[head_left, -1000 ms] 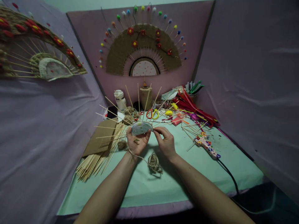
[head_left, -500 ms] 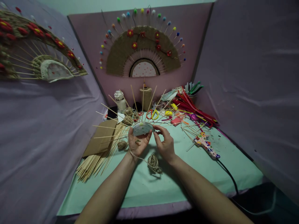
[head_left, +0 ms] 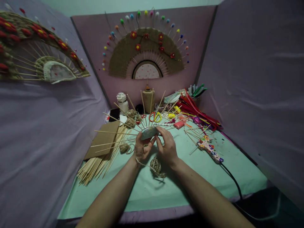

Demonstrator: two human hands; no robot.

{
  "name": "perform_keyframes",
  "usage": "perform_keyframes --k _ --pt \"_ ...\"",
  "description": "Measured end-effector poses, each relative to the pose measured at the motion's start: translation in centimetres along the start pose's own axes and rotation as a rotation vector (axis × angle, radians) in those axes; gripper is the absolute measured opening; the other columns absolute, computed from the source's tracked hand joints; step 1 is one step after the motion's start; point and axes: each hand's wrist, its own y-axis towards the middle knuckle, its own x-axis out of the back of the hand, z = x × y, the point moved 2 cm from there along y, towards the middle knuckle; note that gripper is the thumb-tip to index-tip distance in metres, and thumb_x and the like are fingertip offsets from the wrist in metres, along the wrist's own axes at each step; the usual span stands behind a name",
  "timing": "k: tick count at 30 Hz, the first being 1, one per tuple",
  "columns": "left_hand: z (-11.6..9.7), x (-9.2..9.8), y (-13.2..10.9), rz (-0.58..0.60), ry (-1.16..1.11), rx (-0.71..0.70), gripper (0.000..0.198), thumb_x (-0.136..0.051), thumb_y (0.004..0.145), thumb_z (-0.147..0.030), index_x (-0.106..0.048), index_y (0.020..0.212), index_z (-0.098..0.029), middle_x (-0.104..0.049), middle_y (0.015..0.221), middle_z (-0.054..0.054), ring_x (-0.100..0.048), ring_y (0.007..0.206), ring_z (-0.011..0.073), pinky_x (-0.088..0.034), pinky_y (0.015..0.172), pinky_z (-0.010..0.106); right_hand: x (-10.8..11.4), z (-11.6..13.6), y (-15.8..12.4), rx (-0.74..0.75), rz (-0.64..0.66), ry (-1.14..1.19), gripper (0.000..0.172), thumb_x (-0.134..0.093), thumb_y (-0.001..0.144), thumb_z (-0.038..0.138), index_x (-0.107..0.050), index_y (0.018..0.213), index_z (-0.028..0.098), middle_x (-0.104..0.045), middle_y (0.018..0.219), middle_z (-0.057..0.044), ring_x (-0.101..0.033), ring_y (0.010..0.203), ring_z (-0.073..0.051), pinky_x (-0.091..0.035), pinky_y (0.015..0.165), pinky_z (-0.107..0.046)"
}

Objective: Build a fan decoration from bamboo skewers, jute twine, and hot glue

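My left hand (head_left: 142,147) grips a small half-round fan base (head_left: 148,132) with several thin wooden skewers (head_left: 123,123) fanning out from it. Jute twine runs round my left wrist down to a small twine ball (head_left: 155,165) on the green table cover (head_left: 190,177). My right hand (head_left: 167,145) is closed in a pinch at the right edge of the fan base, fingers on its rim. Both hands hover just above the table, close together.
A pile of loose skewers (head_left: 99,161) and brown cardboard (head_left: 103,139) lie at left. A patterned glue gun (head_left: 210,148) with a black cord lies at right. Twine spool (head_left: 148,99), jar (head_left: 122,100), scissors (head_left: 154,116) and red pipe cleaners (head_left: 197,110) crowd the back. Finished fans hang on the walls.
The fan base has tilted flatter and turned, so the skewers swing round. Both hands have drawn closer together and slightly lower.
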Motion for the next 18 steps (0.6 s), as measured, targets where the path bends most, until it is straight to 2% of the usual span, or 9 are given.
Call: perform_keyframes --k 4,10,13,15,18 --pt "0.5 0.6 0.1 -0.019 0.092 -0.043 0.030 -0.069 0.079 -0.041 -0.072 0.094 -0.015 -0.076 0.094 0.007 -0.067 0.102 0.0238 -0.048 0.097 0.036 0.0 0.2 0.0 -0.035 0.051 -0.046 0.046 -0.048 0.094 0.016 -0.046 0.139 0.025 -0.056 0.128 -0.012 -0.053 0.121 -0.025 -0.047 0.103 -0.047" --pt "0.6 0.6 0.3 0.097 0.168 -0.032 0.038 -0.075 0.073 -0.044 -0.073 0.098 -0.016 -0.075 0.101 0.008 -0.067 0.103 0.0241 -0.048 0.095 0.035 0.2 0.4 0.1 -0.057 0.045 -0.027 0.043 -0.050 0.092 0.016 -0.048 0.134 0.023 -0.053 0.121 -0.011 -0.051 0.114 -0.025 -0.047 0.099 -0.046" --pt "0.7 0.9 0.5 0.089 0.216 0.024 0.033 -0.080 0.070 -0.036 -0.074 0.097 -0.017 -0.076 0.099 0.007 -0.068 0.102 0.0241 -0.048 0.095 0.034 0.3 0.4 0.2 -0.050 0.039 -0.012 0.040 -0.053 0.090 0.016 -0.050 0.129 0.023 -0.054 0.120 -0.011 -0.050 0.113 -0.026 -0.046 0.099 -0.047" --pt "0.8 1.2 0.8 0.081 0.245 0.062 0.030 -0.081 0.069 -0.028 -0.074 0.096 -0.016 -0.076 0.096 0.006 -0.069 0.096 0.0214 -0.048 0.094 0.032 0.4 0.4 0.3 -0.043 0.034 0.006 0.038 -0.054 0.089 0.015 -0.051 0.126 0.023 -0.055 0.119 -0.010 -0.051 0.112 -0.025 -0.046 0.099 -0.047" --pt "0.5 1.3 1.2 0.088 0.251 0.080 0.027 -0.079 0.071 -0.025 -0.074 0.096 -0.016 -0.076 0.096 0.005 -0.070 0.089 0.0173 -0.049 0.091 0.029 0.4 0.3 0.4 -0.013 0.041 0.056 0.041 -0.054 0.089 0.013 -0.048 0.128 0.024 -0.057 0.120 -0.009 -0.052 0.114 -0.024 -0.046 0.100 -0.046"
